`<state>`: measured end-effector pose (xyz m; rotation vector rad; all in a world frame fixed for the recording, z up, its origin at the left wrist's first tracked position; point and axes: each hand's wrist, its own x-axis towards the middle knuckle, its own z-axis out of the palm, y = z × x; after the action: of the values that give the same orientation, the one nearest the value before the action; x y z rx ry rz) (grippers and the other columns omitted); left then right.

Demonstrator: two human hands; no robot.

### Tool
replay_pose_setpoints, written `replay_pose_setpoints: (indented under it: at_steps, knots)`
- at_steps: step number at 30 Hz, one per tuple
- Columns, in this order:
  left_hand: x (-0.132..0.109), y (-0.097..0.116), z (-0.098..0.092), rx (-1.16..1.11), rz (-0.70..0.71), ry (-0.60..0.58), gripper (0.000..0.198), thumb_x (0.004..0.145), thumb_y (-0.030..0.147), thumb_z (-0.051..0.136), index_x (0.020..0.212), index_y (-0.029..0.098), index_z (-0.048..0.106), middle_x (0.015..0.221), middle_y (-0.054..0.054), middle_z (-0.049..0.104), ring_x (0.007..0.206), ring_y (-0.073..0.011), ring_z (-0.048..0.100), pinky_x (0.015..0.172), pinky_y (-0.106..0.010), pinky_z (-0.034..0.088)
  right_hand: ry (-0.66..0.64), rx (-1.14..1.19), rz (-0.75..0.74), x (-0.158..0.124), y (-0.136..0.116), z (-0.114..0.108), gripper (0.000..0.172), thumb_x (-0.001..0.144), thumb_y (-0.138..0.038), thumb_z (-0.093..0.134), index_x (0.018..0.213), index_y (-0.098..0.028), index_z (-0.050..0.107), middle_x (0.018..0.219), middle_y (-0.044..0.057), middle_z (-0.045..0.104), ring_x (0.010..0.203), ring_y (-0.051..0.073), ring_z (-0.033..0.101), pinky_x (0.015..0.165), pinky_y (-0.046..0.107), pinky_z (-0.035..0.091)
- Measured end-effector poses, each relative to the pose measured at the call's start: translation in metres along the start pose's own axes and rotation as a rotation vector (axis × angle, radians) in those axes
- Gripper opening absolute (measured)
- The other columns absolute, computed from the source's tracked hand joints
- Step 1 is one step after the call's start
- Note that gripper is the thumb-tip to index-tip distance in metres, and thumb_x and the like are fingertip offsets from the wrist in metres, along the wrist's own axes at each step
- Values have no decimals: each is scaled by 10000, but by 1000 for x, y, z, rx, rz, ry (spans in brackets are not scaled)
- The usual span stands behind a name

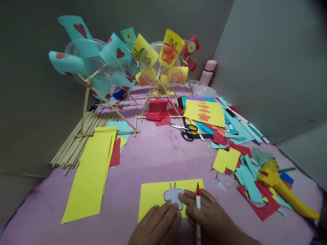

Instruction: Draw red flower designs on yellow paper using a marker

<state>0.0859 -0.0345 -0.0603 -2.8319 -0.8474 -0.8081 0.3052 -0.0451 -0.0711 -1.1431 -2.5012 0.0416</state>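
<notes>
At the near edge of the pink table (158,153) lies a yellow paper sheet (153,195). On it rests a small pale butterfly-shaped cutout (173,197). My left hand (159,226) presses its fingertips on the cutout's lower edge, fingers together and flat. My right hand (209,217) lies beside it, fingertips touching the cutout's right side, and holds a red-tipped marker (198,211) whose tip points away from me.
Long yellow strips (89,177) lie at the left beside a bundle of wooden sticks (76,143). Paper windmills on stick frames (102,64) stand at the back. Scissors (185,131), stamped yellow paper (204,112), markers (245,126), paper scraps and a yellow glue gun (283,190) fill the right.
</notes>
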Motion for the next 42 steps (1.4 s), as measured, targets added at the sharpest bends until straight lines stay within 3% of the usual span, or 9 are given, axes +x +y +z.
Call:
replay_pose_setpoints:
  at_steps: [4, 8, 13, 15, 17, 21, 23, 32, 42]
  knots:
    - [4, -2, 10, 125, 47, -25, 296, 972, 219, 335, 1055, 166, 613, 1050, -5, 686, 968, -133, 624, 844, -218, 489, -27, 24, -9, -2, 1, 5, 141, 875, -148, 471, 885, -221, 592, 1137, 33, 691, 1033, 172, 640, 858, 307, 471]
    - [6, -3, 13, 107, 49, -34, 289, 960, 217, 348, 1046, 144, 613, 1032, -45, 688, 960, -158, 627, 815, -239, 514, 185, 217, 122, -8, 3, 1, 166, 886, -167, 458, 975, -234, 582, 1060, 54, 719, 996, 190, 655, 845, 312, 508]
    - [8, -5, 10, 86, 59, 6, 312, 976, 222, 322, 1032, 148, 620, 1024, -36, 689, 935, -146, 639, 820, -224, 496, 496, 553, 692, -16, 7, -18, 136, 909, -207, 465, 1010, -250, 546, 1015, 64, 695, 944, 185, 653, 759, 271, 549]
    - [7, -7, 10, 99, 70, 10, 320, 982, 240, 318, 1032, 158, 623, 1023, -22, 693, 921, -139, 643, 809, -221, 493, 565, 575, 745, -17, 8, -20, 107, 914, -218, 467, 981, -256, 542, 1019, 58, 688, 941, 181, 648, 758, 269, 545]
    - [7, -8, 11, 116, 82, 11, 321, 984, 249, 319, 1029, 168, 627, 1022, -9, 698, 916, -137, 645, 805, -228, 486, 526, 542, 643, -16, 8, -19, 112, 906, -205, 470, 985, -248, 537, 1020, 64, 686, 942, 185, 644, 766, 282, 541]
    - [8, -10, 14, 143, 94, 4, 319, 984, 252, 322, 1015, 183, 632, 1017, 16, 702, 902, -134, 645, 830, -246, 452, 351, 290, 204, -5, 5, -10, 174, 919, -206, 433, 1050, -206, 548, 956, 76, 730, 897, 200, 673, 769, 307, 536]
    - [9, -11, 13, 147, 98, -5, 324, 985, 266, 322, 1009, 184, 634, 1011, 21, 701, 894, -130, 641, 837, -247, 436, 318, 197, 99, 2, 3, -5, 130, 930, -238, 451, 937, -228, 580, 979, 33, 743, 886, 189, 688, 781, 291, 524]
    - [6, -10, 8, 160, 78, -18, 347, 989, 295, 304, 1030, 208, 637, 1034, 20, 693, 946, -137, 622, 798, -241, 460, -157, -44, -82, 7, 4, -8, 170, 935, -310, 472, 902, -221, 614, 1188, 0, 661, 1054, 171, 629, 892, 306, 464]
    - [-4, -29, -5, 196, 81, -196, 315, 911, 272, 450, 1200, 216, 563, 1219, 23, 615, 1073, -171, 582, 812, -284, 504, -70, -16, -43, 2, 4, 1, 180, 946, -252, 422, 869, -224, 583, 1150, 2, 684, 1031, 164, 643, 868, 314, 466]
